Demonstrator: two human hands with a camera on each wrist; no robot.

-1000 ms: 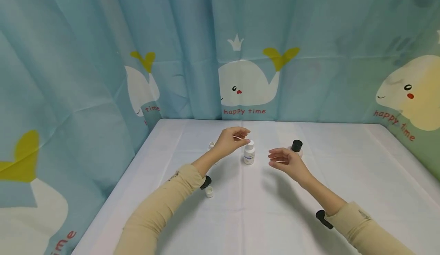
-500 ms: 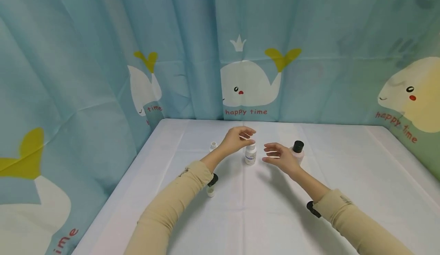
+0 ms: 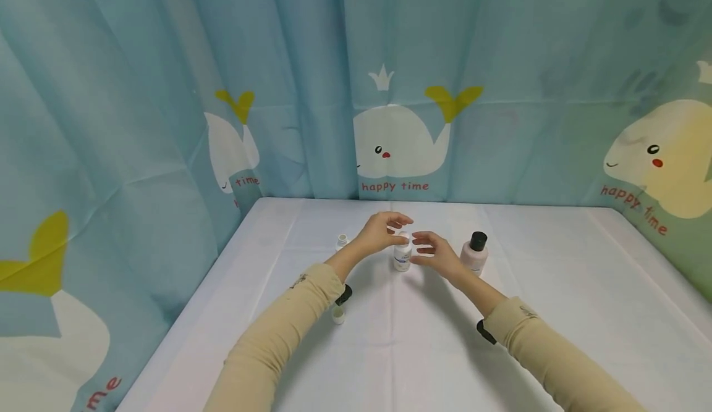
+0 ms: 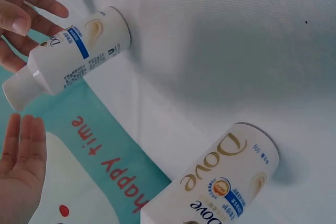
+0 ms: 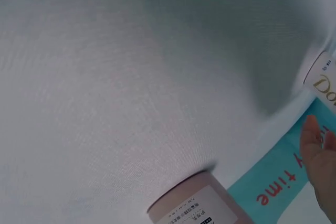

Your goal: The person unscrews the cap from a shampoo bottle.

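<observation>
A small white Dove bottle (image 3: 402,262) stands capped at the middle of the table, between both hands. My left hand (image 3: 381,233) is at its white cap, with fingers loosely curved behind the cap and the thumb in front. In the left wrist view a narrow gap shows between the fingertips (image 4: 27,121) and the cap (image 4: 20,92). Coming from the right, my right hand (image 3: 439,256) has its fingertips close beside the bottle's right side, fingers relaxed. Left of it, partly behind my left wrist, stands a second Dove bottle (image 4: 220,182), its mouth (image 3: 342,238) uncapped.
A pink bottle with a black cap (image 3: 474,254) stands right of my right hand. A loose white cap (image 3: 338,315) lies on the white-covered table (image 3: 389,362) near my left sleeve. The blue whale-print curtain (image 3: 311,121) hangs behind the table.
My right hand has moved left, away from the pink bottle and up to the white bottle. My left hand has shifted slightly right over the cap.
</observation>
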